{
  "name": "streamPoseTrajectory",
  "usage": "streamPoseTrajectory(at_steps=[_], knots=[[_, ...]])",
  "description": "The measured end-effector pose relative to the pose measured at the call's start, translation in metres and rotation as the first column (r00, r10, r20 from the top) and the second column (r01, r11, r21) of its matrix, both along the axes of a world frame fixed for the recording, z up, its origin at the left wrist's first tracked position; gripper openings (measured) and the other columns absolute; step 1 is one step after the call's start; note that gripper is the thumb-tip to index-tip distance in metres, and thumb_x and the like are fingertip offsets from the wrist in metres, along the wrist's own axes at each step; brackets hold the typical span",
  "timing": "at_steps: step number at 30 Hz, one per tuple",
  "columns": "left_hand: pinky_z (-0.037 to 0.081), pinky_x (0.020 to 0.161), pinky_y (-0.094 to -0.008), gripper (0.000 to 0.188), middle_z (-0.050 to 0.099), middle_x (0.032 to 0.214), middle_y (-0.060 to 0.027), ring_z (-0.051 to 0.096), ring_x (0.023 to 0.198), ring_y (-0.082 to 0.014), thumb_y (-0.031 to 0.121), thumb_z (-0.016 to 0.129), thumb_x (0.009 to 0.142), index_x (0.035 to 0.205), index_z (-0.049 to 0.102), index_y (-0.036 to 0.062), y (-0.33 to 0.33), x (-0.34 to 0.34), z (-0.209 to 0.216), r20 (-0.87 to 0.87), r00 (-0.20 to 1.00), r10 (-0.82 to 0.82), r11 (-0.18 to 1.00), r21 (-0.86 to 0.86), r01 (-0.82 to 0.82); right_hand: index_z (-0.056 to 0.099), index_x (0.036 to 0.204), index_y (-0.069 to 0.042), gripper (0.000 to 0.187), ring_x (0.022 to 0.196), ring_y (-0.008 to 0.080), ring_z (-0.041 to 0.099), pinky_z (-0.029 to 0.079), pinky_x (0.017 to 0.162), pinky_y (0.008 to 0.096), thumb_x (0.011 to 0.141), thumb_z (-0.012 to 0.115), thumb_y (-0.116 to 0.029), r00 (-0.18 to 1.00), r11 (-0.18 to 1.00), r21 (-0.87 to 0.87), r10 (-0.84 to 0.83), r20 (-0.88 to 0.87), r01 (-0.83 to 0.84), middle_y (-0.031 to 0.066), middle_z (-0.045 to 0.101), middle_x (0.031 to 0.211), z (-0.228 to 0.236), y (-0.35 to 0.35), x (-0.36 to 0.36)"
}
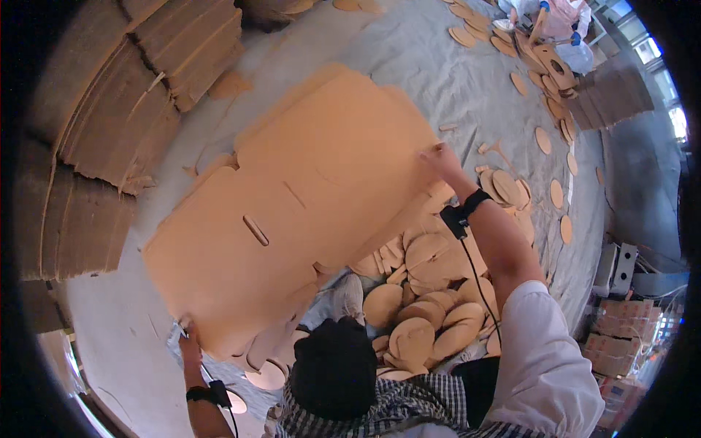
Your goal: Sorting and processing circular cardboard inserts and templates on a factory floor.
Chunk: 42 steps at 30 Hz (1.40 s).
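A large tan cardboard sheet (321, 157), die-cut with a slot and notched edges, stretches slantwise between my two hands. Further layers of board show along its far and near edges; how many is unclear. My right hand (440, 160) grips its right end, fingers partly hidden at the edge. At the near left corner my left hand (189, 337) is closed on the same sheet. A small silvery thing (175, 332) shows beside the left fingers, too small to make out. Below the sheet lies a heap of round cardboard cut-outs (420, 336).
Tall stacks of brown cardboard (109, 139) line the left side. A grey sheet (365, 40) covers the floor, with scattered cardboard discs (542, 140) to the right. At the far right a person (566, 25) wears blue gloves. Boxes (621, 336) stand at the right edge.
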<state>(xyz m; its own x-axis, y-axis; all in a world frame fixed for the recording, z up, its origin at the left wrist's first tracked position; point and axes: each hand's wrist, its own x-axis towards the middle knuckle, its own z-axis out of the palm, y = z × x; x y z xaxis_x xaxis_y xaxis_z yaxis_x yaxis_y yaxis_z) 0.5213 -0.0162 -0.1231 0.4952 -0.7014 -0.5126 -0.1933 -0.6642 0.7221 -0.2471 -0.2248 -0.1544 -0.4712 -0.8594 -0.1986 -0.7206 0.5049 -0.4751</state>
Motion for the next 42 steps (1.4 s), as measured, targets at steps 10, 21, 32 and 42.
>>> streamPoseTrajectory(at_steps=[10, 21, 32, 42], knots=[[0.045, 0.054, -0.0246, 0.033, 0.060, 0.087, -0.0026, 0.057, 0.070, -0.0128, 0.030, 0.057, 0.087, 0.107, 0.056, 0.0052, -0.031, 0.006, 0.095, -0.082, 0.980, -0.179, 0.952, -0.268, 0.151, 0.050, 0.119, 0.002, 0.057, 0.097, 0.0206, 0.054, 0.043, 0.082, 0.0310, 0.077, 0.068, -0.033, 0.891, 0.987, -0.073, -0.099, 0.443, 0.146, 0.0111, 0.058, 0.109, 0.125, 0.125, -0.028], [0.022, 0.034, -0.0153, 0.035, 0.052, 0.076, 0.0017, 0.041, 0.053, -0.0030, 0.041, 0.045, 0.092, 0.098, 0.054, 0.0084, -0.064, -0.031, 0.320, -0.708, 0.646, -0.285, 0.630, -0.646, -0.431, 0.054, 0.115, -0.008, 0.060, 0.102, 0.0147, 0.047, 0.035, 0.090, 0.0335, 0.089, 0.035, -0.059, 0.813, 0.598, -0.701, 0.136, 0.567, 0.389, 0.0037, 0.054, 0.109, 0.407, 0.317, -0.047], [0.020, 0.037, -0.0213, 0.032, 0.035, 0.049, 0.0060, 0.031, 0.040, -0.0027, 0.036, 0.053, 0.090, 0.070, 0.044, 0.0128, -0.089, -0.122, 0.431, 0.022, 0.775, -0.632, 0.356, -0.880, 0.315, 0.052, 0.120, -0.009, 0.051, 0.081, 0.0102, 0.046, 0.037, 0.074, 0.0280, 0.091, 0.042, -0.050, 0.813, 0.068, -0.893, -0.449, 0.370, 0.444, -0.0009, 0.054, 0.099, 0.594, 0.688, 0.057], [0.037, 0.055, -0.0234, 0.030, 0.051, 0.078, 0.0044, 0.046, 0.065, -0.0066, 0.030, 0.058, 0.086, 0.103, 0.054, 0.0048, -0.015, -0.256, 0.334, 0.039, 0.369, -0.929, 0.268, -0.617, 0.740, 0.045, 0.128, -0.007, 0.067, 0.113, 0.0161, 0.044, 0.031, 0.096, 0.0306, 0.090, 0.029, -0.059, 0.546, 0.235, -0.493, -0.325, 0.772, 0.837, 0.0026, 0.051, 0.123, 0.394, 0.862, 0.087]])
